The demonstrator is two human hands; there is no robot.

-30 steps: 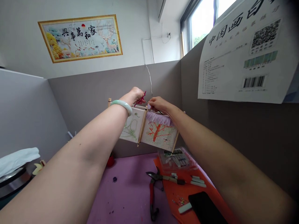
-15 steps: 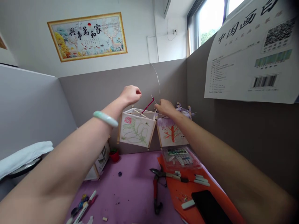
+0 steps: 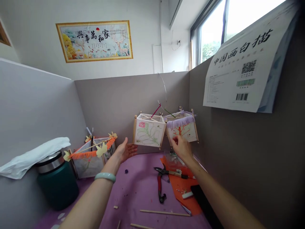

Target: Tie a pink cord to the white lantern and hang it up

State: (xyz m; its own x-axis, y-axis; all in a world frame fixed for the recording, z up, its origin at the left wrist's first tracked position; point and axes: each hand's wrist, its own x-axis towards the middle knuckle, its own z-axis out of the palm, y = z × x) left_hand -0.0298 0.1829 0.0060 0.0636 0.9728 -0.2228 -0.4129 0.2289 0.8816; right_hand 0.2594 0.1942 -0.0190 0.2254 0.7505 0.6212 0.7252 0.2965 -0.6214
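Two small paper lanterns hang side by side from a thin wire (image 3: 164, 87) hooked on the back partition. The left lantern (image 3: 149, 130) shows a pink flower drawing. The right lantern (image 3: 183, 126) has a purple fringe and a red tree drawing. My left hand (image 3: 125, 149) is open, palm up, just below and left of the left lantern, holding nothing. My right hand (image 3: 181, 147) is open with fingers spread right under the right lantern, fingertips close to its lower edge.
A third lantern with orange fringe (image 3: 91, 156) and a dark green container (image 3: 57, 181) stand at the left. Red-handled pliers (image 3: 160, 181), a clear box of pens, a black phone (image 3: 202, 200) on orange paper and loose wooden sticks (image 3: 164, 212) lie on the purple mat.
Both hands have let go of the lanterns' top strings and dropped below them. The lanterns now hang free from the wire. The camera has tilted down and back.
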